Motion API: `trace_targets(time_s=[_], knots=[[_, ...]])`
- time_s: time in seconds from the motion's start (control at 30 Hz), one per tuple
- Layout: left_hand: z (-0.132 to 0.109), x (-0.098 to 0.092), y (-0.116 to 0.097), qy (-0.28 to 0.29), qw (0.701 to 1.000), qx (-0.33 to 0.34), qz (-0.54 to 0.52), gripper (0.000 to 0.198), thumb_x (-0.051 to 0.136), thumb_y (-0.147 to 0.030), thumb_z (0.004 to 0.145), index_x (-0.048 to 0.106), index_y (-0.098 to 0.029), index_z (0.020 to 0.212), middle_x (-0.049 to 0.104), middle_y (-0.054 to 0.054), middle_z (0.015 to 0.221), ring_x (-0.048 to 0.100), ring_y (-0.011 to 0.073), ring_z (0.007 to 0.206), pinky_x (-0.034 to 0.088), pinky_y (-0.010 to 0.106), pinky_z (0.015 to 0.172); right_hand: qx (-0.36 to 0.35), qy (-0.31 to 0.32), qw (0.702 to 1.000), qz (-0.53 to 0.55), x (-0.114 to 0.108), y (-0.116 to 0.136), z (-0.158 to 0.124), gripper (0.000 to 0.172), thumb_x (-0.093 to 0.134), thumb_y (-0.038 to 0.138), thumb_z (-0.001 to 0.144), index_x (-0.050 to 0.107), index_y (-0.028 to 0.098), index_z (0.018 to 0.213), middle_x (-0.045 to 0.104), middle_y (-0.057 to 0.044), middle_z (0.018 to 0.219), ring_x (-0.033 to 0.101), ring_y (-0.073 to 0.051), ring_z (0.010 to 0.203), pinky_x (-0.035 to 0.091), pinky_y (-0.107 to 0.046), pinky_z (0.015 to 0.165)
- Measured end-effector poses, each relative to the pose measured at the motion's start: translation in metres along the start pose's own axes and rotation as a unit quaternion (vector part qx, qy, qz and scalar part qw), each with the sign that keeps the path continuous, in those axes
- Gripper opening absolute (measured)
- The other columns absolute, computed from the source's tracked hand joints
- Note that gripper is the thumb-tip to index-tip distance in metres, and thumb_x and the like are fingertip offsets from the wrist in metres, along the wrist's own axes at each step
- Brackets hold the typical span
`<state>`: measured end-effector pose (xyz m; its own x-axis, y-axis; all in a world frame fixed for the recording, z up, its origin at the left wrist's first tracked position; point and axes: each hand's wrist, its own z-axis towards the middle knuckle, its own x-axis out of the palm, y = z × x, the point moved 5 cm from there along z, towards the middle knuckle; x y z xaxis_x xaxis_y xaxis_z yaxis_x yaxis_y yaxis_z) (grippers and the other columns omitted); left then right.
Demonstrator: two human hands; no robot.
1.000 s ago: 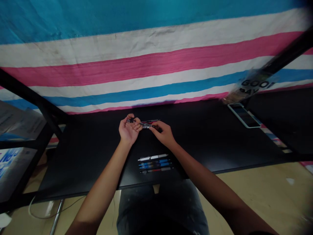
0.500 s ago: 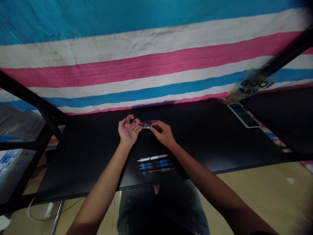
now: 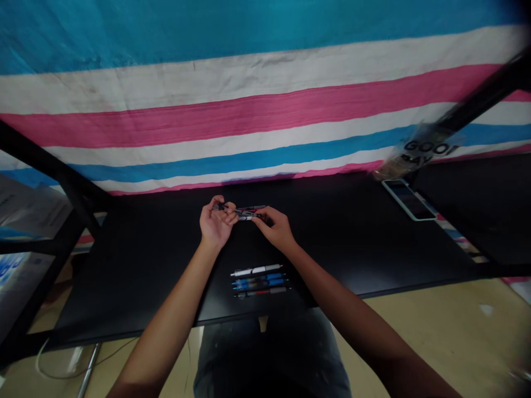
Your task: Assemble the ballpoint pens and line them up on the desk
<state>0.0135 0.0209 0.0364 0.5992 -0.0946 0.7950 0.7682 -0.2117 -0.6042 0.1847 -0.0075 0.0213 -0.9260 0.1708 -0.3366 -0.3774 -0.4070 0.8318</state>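
Unchanged: my left hand (image 3: 216, 224) and right hand (image 3: 277, 228) stay clenched on pens (image 3: 244, 213), four more pens (image 3: 259, 282) lying at six o'clock on the bench (image 3: 124, 276).

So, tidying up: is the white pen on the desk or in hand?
On the desk: the white pen lies flat on the black tabletop, untouched.

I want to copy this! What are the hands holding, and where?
A pen. The left hand pinches one end with its fingertips, and the right hand grips the other end. A second pen may be there; too small to tell.
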Motion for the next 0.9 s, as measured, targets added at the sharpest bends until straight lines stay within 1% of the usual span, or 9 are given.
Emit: trace_targets(time_s=[0.07, 0.13, 0.23, 0.27, 0.37, 0.43, 0.63, 0.8, 0.9], knots=[[0.000, 0.001, 0.000, 0.000, 1.000, 0.005, 0.012, 0.017, 0.048, -0.037, 0.093, 0.053, -0.022, 0.087, 0.054, 0.001, 0.066, 0.041, 0.0101, 0.046, 0.035, 0.022, 0.049, -0.001, -0.002, 1.000, -0.002, -0.001, 0.000, 0.000, 0.017, 0.067, 0.037, 0.089, 0.072, 0.020, 0.089, 0.067, -0.003, 0.076, 0.058, -0.017, 0.067, 0.050, -0.031, 0.066], [0.002, 0.000, -0.001, -0.014, 0.999, 0.012, 0.049, 0.025, 0.047, -0.043, 0.096, 0.052, -0.021, 0.083, 0.063, 0.004, 0.074, 0.045, 0.0109, 0.047, 0.036, 0.022, 0.047, -0.001, -0.003, 1.000, -0.004, -0.003, 0.000, 0.001, 0.016, 0.067, 0.036, 0.089, 0.072, 0.020, 0.090, 0.067, -0.003, 0.076, 0.059, -0.017, 0.067, 0.050, -0.031, 0.067], [0.008, -0.006, -0.007, -0.048, 0.986, 0.036, 0.156, 0.035, 0.051, -0.051, 0.097, 0.056, -0.019, 0.083, 0.072, 0.011, 0.094, 0.055, 0.0122, 0.051, 0.038, 0.023, 0.045, 0.012, -0.013, 1.000, -0.010, -0.008, -0.003, 0.003, 0.017, 0.066, 0.036, 0.090, 0.072, 0.020, 0.089, 0.069, -0.004, 0.079, 0.061, -0.018, 0.071, 0.050, -0.032, 0.068], [0.010, -0.009, -0.011, -0.060, 0.976, 0.052, 0.203, 0.033, 0.056, -0.049, 0.096, 0.060, -0.018, 0.085, 0.073, 0.011, 0.094, 0.057, 0.0123, 0.053, 0.039, 0.022, 0.045, 0.019, -0.020, 1.000, -0.012, -0.011, -0.005, 0.004, 0.017, 0.066, 0.036, 0.090, 0.072, 0.020, 0.089, 0.070, -0.005, 0.080, 0.062, -0.019, 0.072, 0.051, -0.032, 0.069], [0.015, -0.019, -0.022, -0.068, 0.932, 0.071, 0.350, 0.024, 0.068, -0.037, 0.091, 0.069, -0.015, 0.083, 0.067, 0.004, 0.066, 0.055, 0.0115, 0.048, 0.036, 0.019, 0.044, 0.039, -0.040, 0.998, -0.010, -0.019, -0.014, 0.007, 0.020, 0.067, 0.038, 0.089, 0.073, 0.019, 0.091, 0.072, -0.006, 0.084, 0.065, -0.020, 0.075, 0.052, -0.033, 0.071], [0.017, -0.023, -0.027, -0.039, 0.910, 0.066, 0.407, 0.016, 0.073, -0.028, 0.087, 0.073, -0.014, 0.080, 0.062, 0.001, 0.058, 0.050, 0.0099, 0.045, 0.036, 0.018, 0.044, 0.058, -0.036, 0.998, 0.001, -0.022, -0.020, 0.008, 0.020, 0.069, 0.038, 0.087, 0.073, 0.019, 0.091, 0.073, -0.006, 0.084, 0.066, -0.021, 0.076, 0.053, -0.033, 0.072], [0.016, -0.026, -0.033, 0.008, 0.892, 0.034, 0.450, 0.005, 0.077, -0.018, 0.080, 0.076, -0.014, 0.076, 0.065, 0.003, 0.060, 0.052, 0.0104, 0.046, 0.037, 0.018, 0.044, 0.097, 0.039, 0.994, 0.043, -0.022, -0.032, 0.008, 0.024, 0.069, 0.038, 0.084, 0.078, 0.019, 0.095, 0.077, -0.006, 0.086, 0.069, -0.021, 0.076, 0.053, -0.032, 0.070], [0.013, -0.023, -0.032, 0.038, 0.880, -0.021, 0.473, 0.015, 0.077, -0.018, 0.082, 0.069, -0.015, 0.070, 0.064, 0.004, 0.062, 0.053, 0.0097, 0.047, 0.041, 0.019, 0.046, 0.104, 0.130, 0.986, -0.006, -0.027, -0.031, 0.010, 0.025, 0.063, 0.038, 0.089, 0.078, 0.018, 0.085, 0.069, -0.001, 0.067, 0.061, -0.017, 0.063, 0.044, -0.028, 0.061], [0.010, -0.026, -0.026, 0.053, 0.877, -0.082, 0.470, 0.016, 0.078, -0.016, 0.080, 0.066, -0.015, 0.070, 0.065, 0.004, 0.064, 0.056, 0.0108, 0.048, 0.043, 0.020, 0.046, 0.108, 0.180, 0.978, -0.011, -0.031, -0.030, 0.010, 0.029, 0.062, 0.041, 0.090, 0.076, 0.017, 0.080, 0.064, 0.001, 0.062, 0.056, -0.015, 0.058, 0.039, -0.028, 0.057]])
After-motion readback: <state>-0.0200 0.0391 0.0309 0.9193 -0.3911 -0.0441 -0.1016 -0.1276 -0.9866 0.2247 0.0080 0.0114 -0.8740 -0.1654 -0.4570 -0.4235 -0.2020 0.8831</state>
